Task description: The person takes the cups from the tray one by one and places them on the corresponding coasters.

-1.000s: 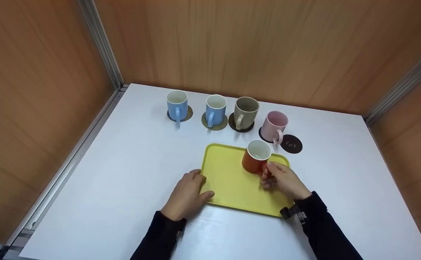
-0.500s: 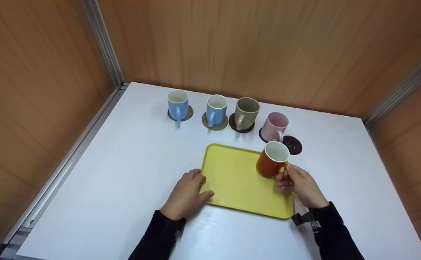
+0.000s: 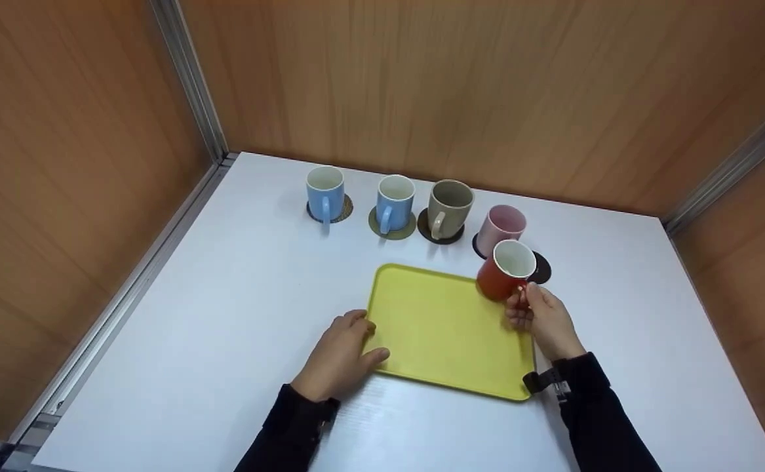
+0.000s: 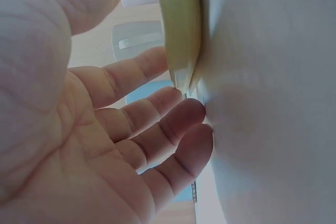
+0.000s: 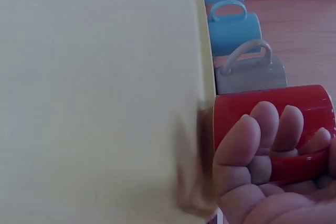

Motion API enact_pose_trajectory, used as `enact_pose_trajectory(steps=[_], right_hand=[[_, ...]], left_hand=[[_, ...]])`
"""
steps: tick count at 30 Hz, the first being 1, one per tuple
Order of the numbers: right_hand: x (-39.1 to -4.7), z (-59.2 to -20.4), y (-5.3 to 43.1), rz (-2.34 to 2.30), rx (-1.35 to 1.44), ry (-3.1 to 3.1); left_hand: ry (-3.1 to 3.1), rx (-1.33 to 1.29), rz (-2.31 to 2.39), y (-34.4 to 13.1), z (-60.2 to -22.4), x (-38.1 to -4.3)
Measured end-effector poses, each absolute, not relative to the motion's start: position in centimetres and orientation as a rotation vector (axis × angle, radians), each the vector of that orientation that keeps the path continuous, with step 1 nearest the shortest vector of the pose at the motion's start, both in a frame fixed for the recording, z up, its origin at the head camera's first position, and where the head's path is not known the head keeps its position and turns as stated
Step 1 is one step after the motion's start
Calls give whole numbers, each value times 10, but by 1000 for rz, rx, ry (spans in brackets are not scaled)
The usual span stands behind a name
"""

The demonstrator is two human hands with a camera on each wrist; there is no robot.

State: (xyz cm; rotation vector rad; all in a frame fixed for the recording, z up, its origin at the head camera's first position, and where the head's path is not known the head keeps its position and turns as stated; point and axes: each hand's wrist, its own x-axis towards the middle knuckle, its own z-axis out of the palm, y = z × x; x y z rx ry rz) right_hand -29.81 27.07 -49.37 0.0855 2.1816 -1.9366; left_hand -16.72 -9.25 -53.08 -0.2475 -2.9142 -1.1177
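My right hand (image 3: 543, 318) grips the handle of a red mug (image 3: 499, 280) with a white inside. The red mug is over the far right corner of the yellow tray (image 3: 444, 334), its rim tipped slightly right; whether its base touches the tray I cannot tell. In the right wrist view, curled fingers (image 5: 239, 140) go through the red mug's handle. At the tray's left edge lies my left hand (image 3: 337, 357), thumb spread over the near corner. The left wrist view has its loosely bent fingertips (image 4: 195, 142) against the tray's rim and the white table.
Behind the tray, two blue mugs (image 3: 325, 195) (image 3: 395, 204), a grey-brown mug (image 3: 449, 211) and a pink mug (image 3: 500, 231) stand on round coasters. A dark coaster (image 3: 541, 269) is partly hidden by the red mug. Wooden walls (image 3: 421, 92) enclose the white table (image 3: 238, 314).
My right hand has carried the red mug right across the tray, then away from me toward the dark coaster. My left hand has stayed at the tray's left edge.
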Motion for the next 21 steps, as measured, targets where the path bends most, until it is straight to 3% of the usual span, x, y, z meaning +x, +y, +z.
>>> enact_pose_trajectory(steps=[21], right_hand=[[-304,-487,260,-1907,130,2215]], left_hand=[[-2906,-268,-1132,-96,-529,-164]])
